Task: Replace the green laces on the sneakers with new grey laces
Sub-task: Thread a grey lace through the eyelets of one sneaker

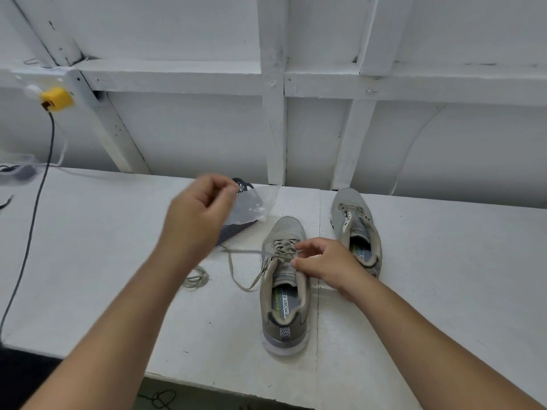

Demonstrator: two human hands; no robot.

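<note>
Clearly mid-removal on the near sneaker (285,279), standing toe-away on the white counter (118,261) with its partner, the far sneaker (356,229), just beside it to the right and set further back. Right hand (321,263) down at the near sneaker's eyelets, grip pinched on the old lace (248,252) right at the crossings. Left hand (198,214) raised above the counter, blurred, fingers curled; seems to hold the lace's free run, which stretches leftward from the shoe, though the blur leaves that uncertain. Loose coil of lace (196,279) heaped on the counter under the left forearm. Clear plastic bag (251,205), dark contents that may be the new grey laces, lying behind the left hand near the wall; cannot confirm.

Risks from here, as judgement only:
- Hard sideways pull with too little hold on the upper: sneaker could tip or skid, possibly knocking the 2nd shoe.
- Lace tip snagging in an eyelet if drawn at a sharp angle, fraying the end or jamming.
- Slack lace tangling with the coil beside it, slowing the pull-out.
- Left hand sweeping back could brush the bag along the counter.
</note>
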